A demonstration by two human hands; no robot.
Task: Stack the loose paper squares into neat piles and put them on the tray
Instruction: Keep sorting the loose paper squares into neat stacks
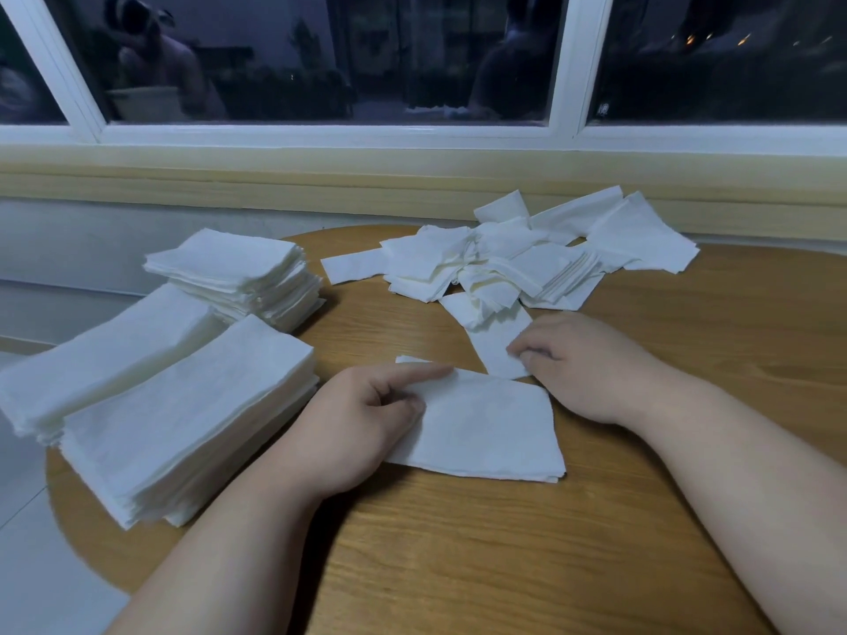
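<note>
While the left hand [362, 419] is gripping the thin white paper pile [486, 428], the right hand [582, 364] is pinching a loose white paper square [495, 346] lying just beyond that pile.

Your left hand [362, 419] and right hand [582, 368] are bare, broad-backed, with short rounded fingers; your left forearm [238, 543] and right forearm [733, 474] are likewise uncovered right to the frame's edge.
</note>
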